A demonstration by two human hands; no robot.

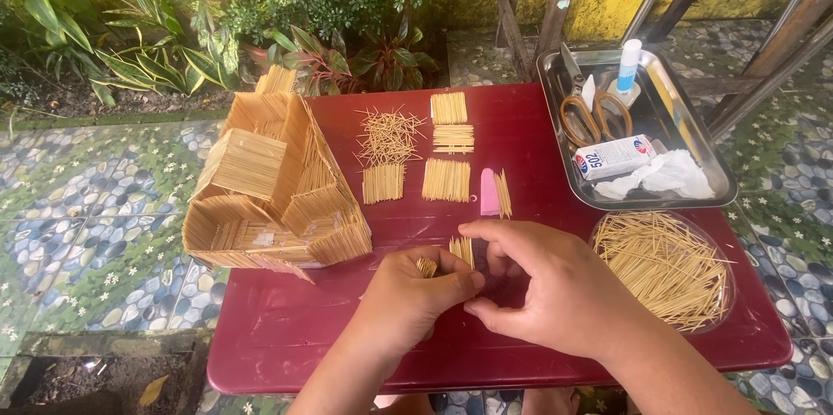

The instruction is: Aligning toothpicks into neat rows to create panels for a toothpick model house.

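Note:
My left hand (pixel 416 294) pinches a small bundle of toothpicks (pixel 427 267) above the red table (pixel 286 337). My right hand (pixel 547 285) closes its fingertips on the same cluster, where a short row of toothpicks (pixel 462 248) stands up between the two hands. A model house made of toothpicks (pixel 269 189) stands at the table's left. Several flat glued toothpick panels (pixel 446 179) and a loose pile of toothpicks (pixel 389 136) lie beyond my hands. A pink cutter (pixel 489 192) lies beside one narrow panel.
A clear round bowl of loose toothpicks (pixel 666 269) sits at the right. Behind it a metal tray (pixel 694 194) holds scissors (pixel 590 111), a glue bottle (pixel 628 66), a small box (pixel 614 156) and crumpled tissue (pixel 664 176). Plants and a tiled floor surround the table.

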